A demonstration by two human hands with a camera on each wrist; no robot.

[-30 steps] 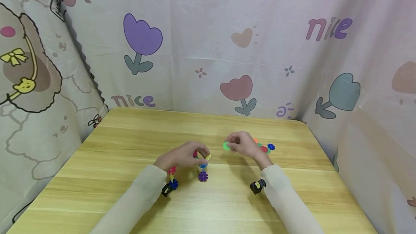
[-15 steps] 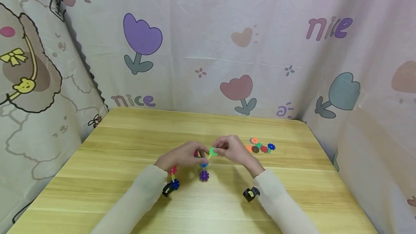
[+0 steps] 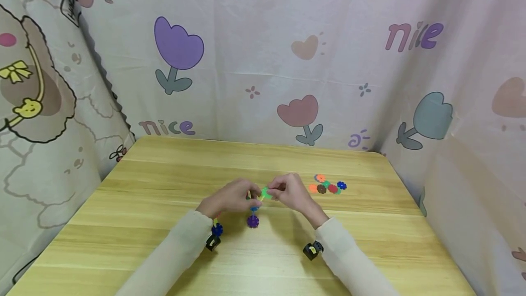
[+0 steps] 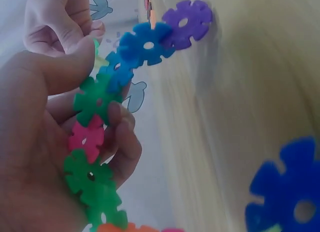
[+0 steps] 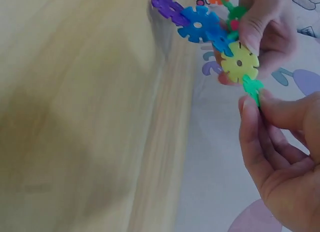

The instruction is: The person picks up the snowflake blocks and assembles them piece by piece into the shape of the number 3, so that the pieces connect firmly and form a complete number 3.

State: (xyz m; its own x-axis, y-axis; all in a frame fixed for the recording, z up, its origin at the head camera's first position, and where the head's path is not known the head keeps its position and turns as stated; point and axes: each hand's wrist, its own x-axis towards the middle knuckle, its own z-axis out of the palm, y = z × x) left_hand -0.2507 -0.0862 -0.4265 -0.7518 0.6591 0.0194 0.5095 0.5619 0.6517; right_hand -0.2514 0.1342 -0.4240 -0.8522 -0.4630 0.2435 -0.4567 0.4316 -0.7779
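My left hand (image 3: 234, 197) grips a chain of notched plastic snowflake discs, linked edge to edge. Green discs (image 4: 90, 177), a pink one (image 4: 86, 141) and blue ones (image 4: 146, 44) run through its fingers, with a purple disc (image 3: 252, 221) at the hanging end. Beside the left thumb a yellow disc (image 5: 240, 63) sticks out of the chain. Between thumb and forefinger my right hand (image 3: 291, 192) pinches a light green disc (image 5: 253, 89), its edge meeting the yellow one. Near the left wrist hangs a dark blue disc (image 3: 217, 229), the chain's other end.
Loose discs lie in a small group on the wooden table (image 3: 185, 159) at the right back, among them an orange (image 3: 320, 177), a brown (image 3: 321, 189), a red (image 3: 332, 188) and a blue disc (image 3: 342, 185). A printed curtain (image 3: 242, 58) stands behind the table.
My right hand has moved left from near the loose discs, bringing the light green disc to the yellow one. The left hand has stayed nearly in place with the chain.
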